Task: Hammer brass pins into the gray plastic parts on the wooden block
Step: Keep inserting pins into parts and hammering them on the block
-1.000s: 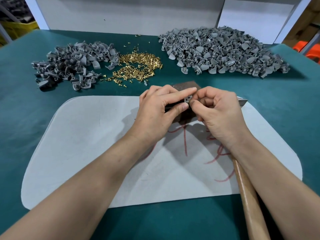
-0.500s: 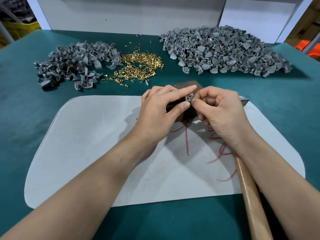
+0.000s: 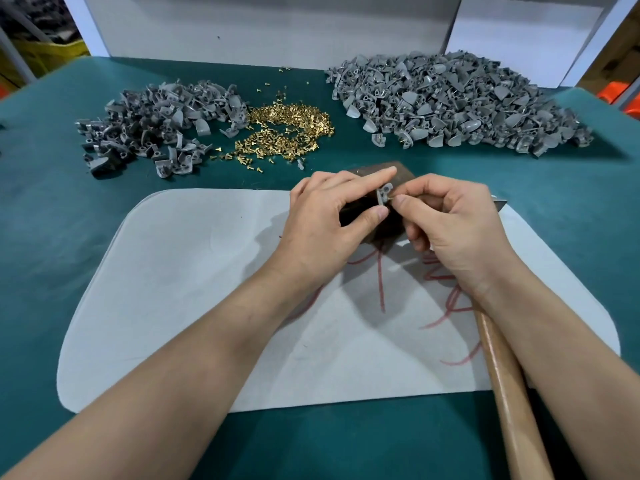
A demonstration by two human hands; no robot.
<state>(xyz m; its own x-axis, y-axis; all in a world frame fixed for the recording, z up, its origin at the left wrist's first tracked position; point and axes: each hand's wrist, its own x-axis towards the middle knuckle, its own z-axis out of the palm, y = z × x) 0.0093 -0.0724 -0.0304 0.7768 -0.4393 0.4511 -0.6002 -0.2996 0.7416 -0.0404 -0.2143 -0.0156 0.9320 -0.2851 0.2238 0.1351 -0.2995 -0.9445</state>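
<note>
1. While the left grip (image 3: 325,216) pinches one gray plastic part (image 3: 383,195) between forefinger and thumb on the wooden block (image 3: 398,171), the right grip (image 3: 450,230) closes narrowly on what looks like one brass pin (image 3: 392,199) at the part's hole.
2. The step in hand is seating the pin. Next, the right grip probably has to release and take up the one hammer (image 3: 509,393), which lies under its forearm.
3. Farther out on the desk (image 3: 52,202) are a left gray heap (image 3: 156,123), a right gray heap (image 3: 450,102), one heap of pins (image 3: 284,129) and one white mat (image 3: 173,289).
</note>
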